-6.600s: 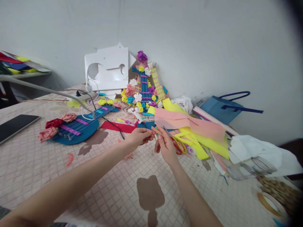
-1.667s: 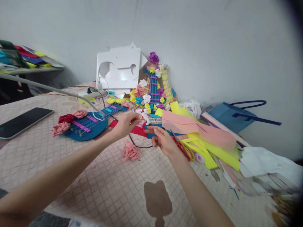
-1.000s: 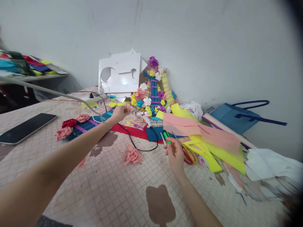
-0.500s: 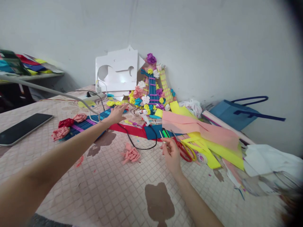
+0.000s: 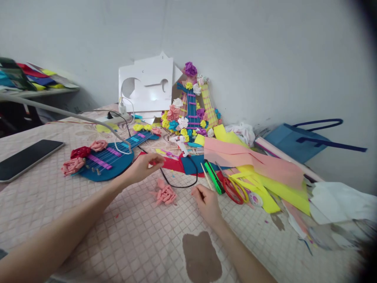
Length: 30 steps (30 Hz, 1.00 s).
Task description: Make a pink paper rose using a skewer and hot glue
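My left hand hovers over the table between a blue toy guitar and a loose pink crepe-paper flower. Its fingers are half curled, thumb apart, and I see nothing in them. Closer to me on the right, my right hand is closed with thumb and fingertips together; whatever they may hold is hidden. Pink and red paper roses decorate the guitar's body, and a small pink flower sits at its neck end. A white glue gun with a black cord stands behind the hands.
Right of my right hand lie a green utility knife, red-handled scissors, and pink paper. A phone rests at left. Flower-covered guitars and white cut-out board lean at the wall. A blue bag lies right.
My left hand has drawn back from the guitar's neck toward me, uncovering the strings and the small pink flower. My right hand has lowered slightly, its fingers more curled.
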{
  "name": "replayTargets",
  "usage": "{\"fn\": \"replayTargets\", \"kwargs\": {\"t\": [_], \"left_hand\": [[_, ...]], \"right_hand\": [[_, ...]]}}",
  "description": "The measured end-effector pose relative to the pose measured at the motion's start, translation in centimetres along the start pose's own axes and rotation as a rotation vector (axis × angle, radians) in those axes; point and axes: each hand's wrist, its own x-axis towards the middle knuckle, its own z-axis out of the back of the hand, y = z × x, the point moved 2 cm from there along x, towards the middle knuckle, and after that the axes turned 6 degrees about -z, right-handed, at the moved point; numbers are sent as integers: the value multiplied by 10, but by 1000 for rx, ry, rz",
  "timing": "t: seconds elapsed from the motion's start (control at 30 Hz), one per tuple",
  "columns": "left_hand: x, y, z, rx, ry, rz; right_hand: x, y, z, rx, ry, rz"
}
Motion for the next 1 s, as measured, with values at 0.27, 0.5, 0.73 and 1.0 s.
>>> {"fn": "replayTargets", "kwargs": {"t": [0.27,0.5,0.73,1.0], "left_hand": [[-12,-9,1,-105,413,-40],[-18,-11,-5,-101,451,23],[-18,-19,2,-162,619,134],[-19,-20,4,-143,637,160]], "right_hand": [[0,4,-3,-53,66,19],[-2,2,-2,-77,72,29],[-2,5,-1,-77,75,41],[2,1,9,-107,-17,123]]}}
